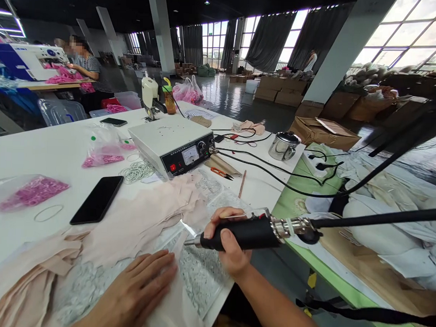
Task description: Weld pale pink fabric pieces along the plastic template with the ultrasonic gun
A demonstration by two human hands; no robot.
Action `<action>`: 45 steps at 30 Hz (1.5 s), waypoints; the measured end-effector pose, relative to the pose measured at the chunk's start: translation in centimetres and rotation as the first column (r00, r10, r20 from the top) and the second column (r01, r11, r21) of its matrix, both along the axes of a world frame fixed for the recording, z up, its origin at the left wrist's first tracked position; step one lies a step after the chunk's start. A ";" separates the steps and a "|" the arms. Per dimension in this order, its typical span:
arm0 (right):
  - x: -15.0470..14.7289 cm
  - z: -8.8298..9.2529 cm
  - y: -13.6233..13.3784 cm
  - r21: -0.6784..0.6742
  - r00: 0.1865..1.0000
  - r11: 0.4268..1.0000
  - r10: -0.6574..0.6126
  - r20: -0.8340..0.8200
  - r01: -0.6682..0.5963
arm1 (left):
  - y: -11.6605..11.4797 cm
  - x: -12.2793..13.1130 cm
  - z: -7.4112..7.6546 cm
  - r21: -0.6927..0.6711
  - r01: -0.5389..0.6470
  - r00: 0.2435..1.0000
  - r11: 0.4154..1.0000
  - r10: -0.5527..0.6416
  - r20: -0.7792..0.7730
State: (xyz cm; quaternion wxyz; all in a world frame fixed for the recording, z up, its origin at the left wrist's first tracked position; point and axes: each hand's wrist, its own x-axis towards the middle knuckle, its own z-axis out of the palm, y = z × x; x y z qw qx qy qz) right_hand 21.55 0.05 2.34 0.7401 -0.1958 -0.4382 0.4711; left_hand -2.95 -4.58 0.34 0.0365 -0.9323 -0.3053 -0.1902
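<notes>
Ultrasonic handpiece (pixel 254 234) is clamped in the right hand (pixel 233 250), long axis pointed leftward; left of the handpiece tip, pale fabric (pixel 184 303) is pressed by the nearer, flat left hand (pixel 142 285). Tip contact cannot be confirmed.

Near edge: we find the left hand (pixel 145 282) on the fabric pieces (pixel 130 222), left of the handheld tool's (pixel 242 233) tip; the right hand (pixel 234 250) wraps the tool's body.
Left side: phone (pixel 97 200) beside the fabric, small bag (pixel 34 191) farther left.
Mid-table: control box (pixel 176 143) behind the fabric; rubber bands (pixel 137 171) between it and the phone; snips (pixel 221 173) to its right, stick (pixel 242 184) right of those.
Behind box: we note a bottle (pixel 169 102).
Right edge: mug (pixel 285 146) on the table (pixel 11 156).
Beyond: side table (pixel 325 253) to the right.
</notes>
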 end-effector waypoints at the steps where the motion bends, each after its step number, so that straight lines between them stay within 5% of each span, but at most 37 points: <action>1: -0.3 -0.2 0.4 0.003 1.000 1.000 0.000 0.006 0.000 | 0.2 0.0 -0.1 -0.004 0.004 1.000 1.000 -0.004 0.000; 19: -1.6 -0.7 1.7 -0.009 0.999 1.000 -0.010 0.046 0.010 | 1.0 -0.3 -0.9 -0.012 0.063 0.998 0.998 -0.063 -0.009; 45: -1.9 -0.3 2.2 -0.057 1.000 0.998 -0.020 -0.017 0.019 | 2.0 -0.3 0.6 -0.061 0.178 0.983 0.982 -0.180 -0.027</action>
